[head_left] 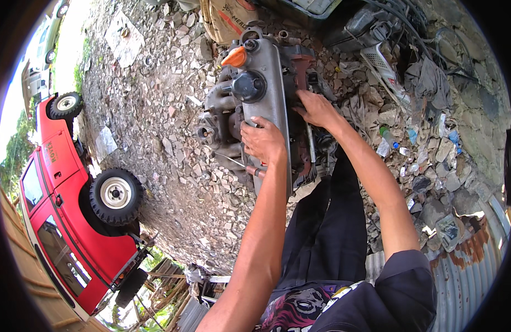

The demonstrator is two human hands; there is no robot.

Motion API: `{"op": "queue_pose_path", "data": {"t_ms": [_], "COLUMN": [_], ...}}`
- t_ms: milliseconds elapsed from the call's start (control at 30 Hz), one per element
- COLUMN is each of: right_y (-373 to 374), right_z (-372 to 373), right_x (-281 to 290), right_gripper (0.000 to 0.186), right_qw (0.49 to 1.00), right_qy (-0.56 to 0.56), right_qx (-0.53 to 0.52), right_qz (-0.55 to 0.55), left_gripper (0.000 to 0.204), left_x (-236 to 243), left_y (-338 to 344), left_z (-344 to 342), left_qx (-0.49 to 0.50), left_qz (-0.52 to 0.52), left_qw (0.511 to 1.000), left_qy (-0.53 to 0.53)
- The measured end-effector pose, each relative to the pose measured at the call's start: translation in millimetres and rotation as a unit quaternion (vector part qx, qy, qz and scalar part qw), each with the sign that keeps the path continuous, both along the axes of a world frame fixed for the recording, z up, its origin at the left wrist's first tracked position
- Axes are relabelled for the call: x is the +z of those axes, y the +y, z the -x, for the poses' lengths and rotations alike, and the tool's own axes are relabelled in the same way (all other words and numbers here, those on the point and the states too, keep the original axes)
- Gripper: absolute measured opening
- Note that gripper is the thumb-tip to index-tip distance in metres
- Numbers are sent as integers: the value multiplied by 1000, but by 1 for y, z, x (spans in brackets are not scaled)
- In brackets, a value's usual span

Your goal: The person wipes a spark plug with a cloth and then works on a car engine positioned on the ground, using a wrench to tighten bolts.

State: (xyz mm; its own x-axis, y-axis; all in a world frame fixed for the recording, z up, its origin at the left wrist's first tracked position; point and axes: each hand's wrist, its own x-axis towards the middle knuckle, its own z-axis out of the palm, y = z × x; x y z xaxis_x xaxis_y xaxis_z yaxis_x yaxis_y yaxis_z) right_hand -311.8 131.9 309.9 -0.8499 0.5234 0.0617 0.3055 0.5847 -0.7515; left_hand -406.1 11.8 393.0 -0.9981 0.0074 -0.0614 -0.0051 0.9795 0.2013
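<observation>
A greasy car engine [227, 102] stands on the stony ground in front of me, its long grey valve cover [275, 72] facing up. On that cover sit a round black cap [249, 86] and, farther off, an orange piece [235, 57]. My left hand [265, 139] lies on the near half of the cover, fingers spread over its left edge. At the engine's right side, my right hand [318, 110] has its fingers bent in against dark parts beside the cover; the fingertips are partly hidden, and what they grip cannot be made out.
A red off-road car [73, 193] with chunky tyres appears at the left. Beyond the engine lie a brown sack [225, 22] and a dark container [316, 8]. Rubble, rags [427, 83], a green bottle [386, 134] and rusty corrugated sheet [465, 276] are on the right.
</observation>
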Motion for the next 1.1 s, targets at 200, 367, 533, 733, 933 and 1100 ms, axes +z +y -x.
{"op": "queue_pose_path", "data": {"t_ms": [200, 367, 533, 733, 933, 1100], "right_y": [-4, -2, -4, -5, -4, -4], "right_z": [4, 4, 3, 8, 3, 1], "right_x": [17, 8, 14, 19, 9, 7], "right_gripper": [42, 42, 42, 37, 38, 45], "right_qw": [998, 993, 996, 990, 994, 994], "right_qy": [-43, -113, -69, -127, -88, 86], "right_qx": [-19, -13, -31, -48, -38, -70], "right_qz": [44, 35, 42, 40, 49, 2], "left_gripper": [50, 50, 52, 53, 51, 51], "left_x": [-2, -1, 2, 1, 3, 4], "left_y": [-5, -2, -2, -3, -1, 1], "left_z": [2, 1, 2, 3, 2, 0], "left_qx": [8, 10, 8, 12, 6, 11], "left_qz": [2, -4, 2, -4, -5, -7], "left_qw": [1000, 1000, 1000, 1000, 1000, 1000], "left_qy": [4, 5, -14, -2, -14, -15]}}
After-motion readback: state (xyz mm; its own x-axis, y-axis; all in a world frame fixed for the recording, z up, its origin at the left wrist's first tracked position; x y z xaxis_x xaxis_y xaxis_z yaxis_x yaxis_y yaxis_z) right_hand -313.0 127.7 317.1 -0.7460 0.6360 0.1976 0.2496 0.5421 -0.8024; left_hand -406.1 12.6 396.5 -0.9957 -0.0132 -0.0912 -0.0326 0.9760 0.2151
